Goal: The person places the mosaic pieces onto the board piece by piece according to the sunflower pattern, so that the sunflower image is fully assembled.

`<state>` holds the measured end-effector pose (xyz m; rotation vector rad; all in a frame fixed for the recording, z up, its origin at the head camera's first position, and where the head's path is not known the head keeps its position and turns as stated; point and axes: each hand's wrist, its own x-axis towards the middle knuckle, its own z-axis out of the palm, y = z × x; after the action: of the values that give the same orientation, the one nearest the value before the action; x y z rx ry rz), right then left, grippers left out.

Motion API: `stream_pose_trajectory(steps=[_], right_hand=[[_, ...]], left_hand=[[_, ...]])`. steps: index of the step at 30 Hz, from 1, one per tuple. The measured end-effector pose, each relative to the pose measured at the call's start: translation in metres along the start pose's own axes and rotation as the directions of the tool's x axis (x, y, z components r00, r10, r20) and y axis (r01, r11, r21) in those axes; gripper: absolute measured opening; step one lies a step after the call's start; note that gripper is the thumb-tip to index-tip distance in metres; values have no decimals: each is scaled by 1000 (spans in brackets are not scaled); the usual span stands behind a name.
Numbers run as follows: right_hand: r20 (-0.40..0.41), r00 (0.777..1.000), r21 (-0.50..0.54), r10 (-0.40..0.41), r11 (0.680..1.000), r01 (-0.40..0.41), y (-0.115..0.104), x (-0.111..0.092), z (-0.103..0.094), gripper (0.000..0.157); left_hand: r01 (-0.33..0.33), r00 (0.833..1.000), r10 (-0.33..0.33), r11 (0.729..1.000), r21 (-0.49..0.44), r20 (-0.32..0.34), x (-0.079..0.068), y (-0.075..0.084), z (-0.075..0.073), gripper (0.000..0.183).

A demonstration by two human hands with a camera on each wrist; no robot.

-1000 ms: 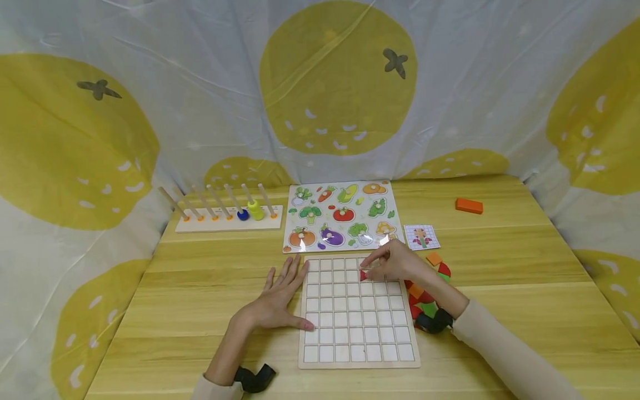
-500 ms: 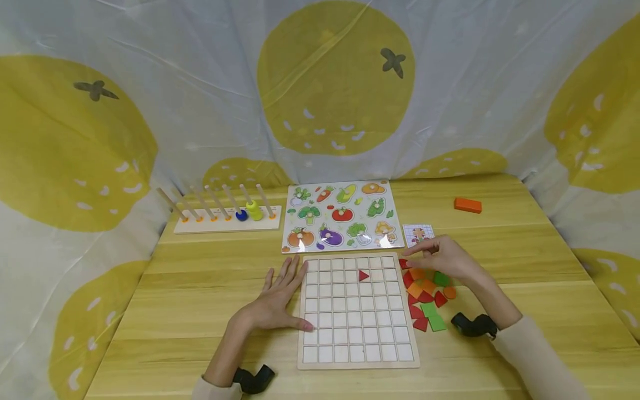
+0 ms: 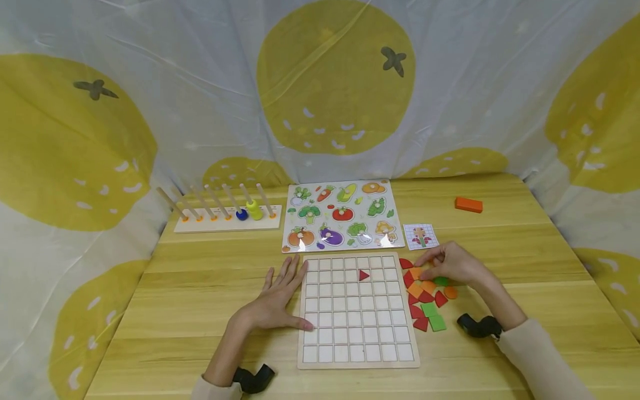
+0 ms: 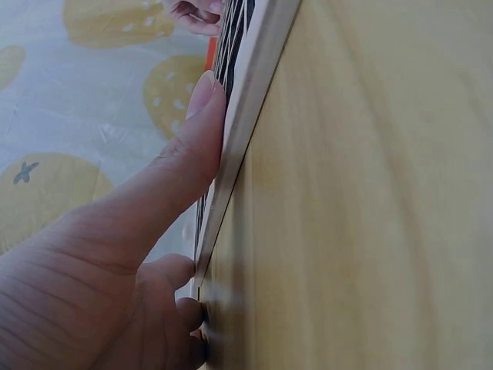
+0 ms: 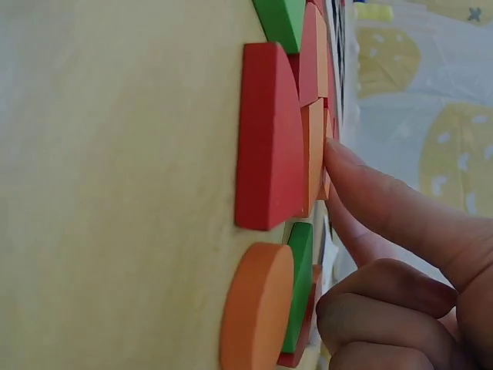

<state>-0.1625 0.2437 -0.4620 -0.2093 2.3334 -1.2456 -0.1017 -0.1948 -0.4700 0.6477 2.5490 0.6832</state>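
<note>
In the head view my left hand lies spread against the left side of a wooden grid board. Its thumb rests on the board's rim, as the left wrist view also shows. One red triangle sits in an upper cell of the board. To the right is a pile of flat coloured blocks. Over it, my right hand has thumb and index finger at an orange square block, pinching it; the other fingers are curled. A red curved block and an orange round block lie close to that hand.
Behind the board lies a vegetable puzzle, with a pattern card to its right. A peg stand with blue and yellow beads is at the back left. An orange box-shaped block lies at the back right.
My right hand let go of the red triangle on the board and moved right to the pile. It then shifted from beside a red piece to the orange square block. My left hand stayed put.
</note>
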Motion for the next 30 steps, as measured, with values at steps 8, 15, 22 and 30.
stream_pose_trajectory(steps=[8, 15, 22, 30], right_hand=[[-45, 998, -35, 37, 999, -39, -1, -1, -1, 30], [-18, 1000, -19, 17, 1000, -18, -1, -1, -2, 32], [-9, 1000, -63, 19, 998, -19, -1, -4, -5, 36], [0, 1000, -67, 6, 998, -6, 0, -4, -6, 31]], left_hand=[[6, 1000, -6, 1000, 0, -5, 0, 1, 0, 135], [4, 1000, -4, 1000, -9, -3, -1, 2, -1, 135], [4, 1000, -4, 1000, -11, 1, 0, 2, -1, 135], [2, 1000, -2, 1000, -5, -2, 0, 0, 0, 135]])
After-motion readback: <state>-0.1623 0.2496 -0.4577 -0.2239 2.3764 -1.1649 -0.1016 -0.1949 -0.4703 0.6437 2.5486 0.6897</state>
